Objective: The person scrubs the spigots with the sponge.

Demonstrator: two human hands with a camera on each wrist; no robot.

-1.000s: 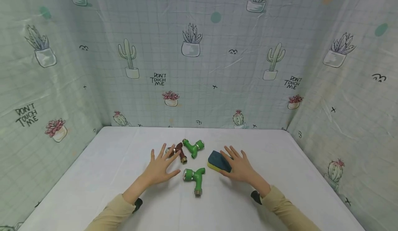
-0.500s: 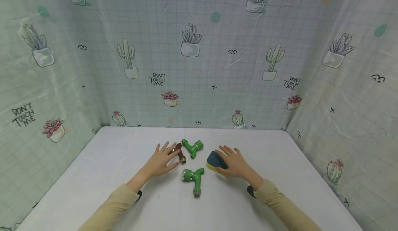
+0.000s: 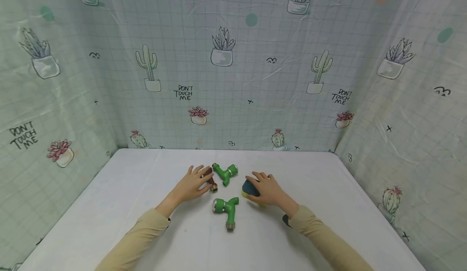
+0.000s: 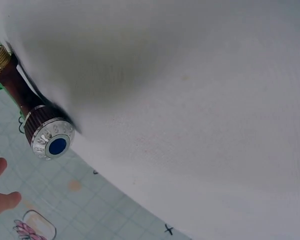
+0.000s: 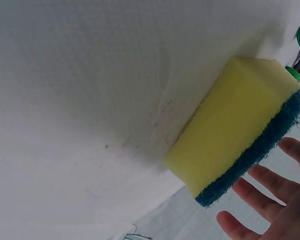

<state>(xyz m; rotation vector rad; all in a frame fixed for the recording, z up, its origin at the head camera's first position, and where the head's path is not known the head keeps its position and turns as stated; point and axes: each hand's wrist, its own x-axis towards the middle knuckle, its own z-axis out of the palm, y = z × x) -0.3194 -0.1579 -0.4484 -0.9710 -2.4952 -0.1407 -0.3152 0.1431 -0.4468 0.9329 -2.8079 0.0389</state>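
My left hand [image 3: 187, 185] hovers over the brown tap [image 3: 211, 181], covering part of it. In the left wrist view its fingers [image 4: 4, 202] are spread and stay apart from the tap's ribbed knob [image 4: 46, 131], which has a chrome face and blue centre. On the right, my right hand [image 3: 269, 190] reaches over a sponge [image 3: 250, 187] with a yellow body and dark blue scouring side. The right wrist view puts its loosely straight fingers [image 5: 260, 200] close by the sponge's scouring side [image 5: 250, 152]; whether they touch is unclear. The thumb is out of that view.
A green tap [image 3: 230, 209] with a chrome-faced knob lies between the hands, nearer the front. Another green tap [image 3: 226, 174] lies behind it, right of the brown one. All rest on a white table [image 3: 233, 250] enclosed by cactus-print cloth [image 3: 251, 76].
My left hand has moved right and drawn its fingers closer together above the brown tap. The right hand has shifted left over the sponge, hiding more of it, its fingers bending slightly.
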